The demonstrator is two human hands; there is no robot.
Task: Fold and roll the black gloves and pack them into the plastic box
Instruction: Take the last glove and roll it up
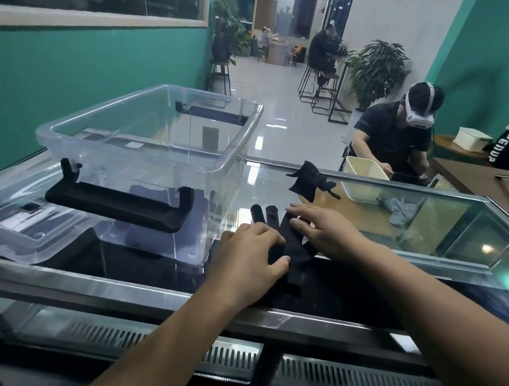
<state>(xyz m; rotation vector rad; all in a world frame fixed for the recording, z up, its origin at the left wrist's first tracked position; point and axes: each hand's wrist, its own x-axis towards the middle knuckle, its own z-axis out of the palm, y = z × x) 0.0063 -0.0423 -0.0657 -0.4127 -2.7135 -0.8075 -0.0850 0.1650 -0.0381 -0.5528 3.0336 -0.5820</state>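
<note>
A black glove [292,241] lies flat on the glass counter, fingers pointing away from me. My left hand [250,255] presses on its near left side, thumb pinching the fabric. My right hand [323,229] rests on its right side with fingers spread over the glove's fingers. A second black glove [309,179] lies crumpled farther back on the glass. The clear plastic box [234,143] stands at the left, with black latch handles; nothing shows inside it.
The box's clear lid [10,229] lies under and in front of the box at the left. The glass counter [437,240] has a metal front edge. Beyond it, a seated person with a headset works at a cream bin [364,179]; another person stands at the right.
</note>
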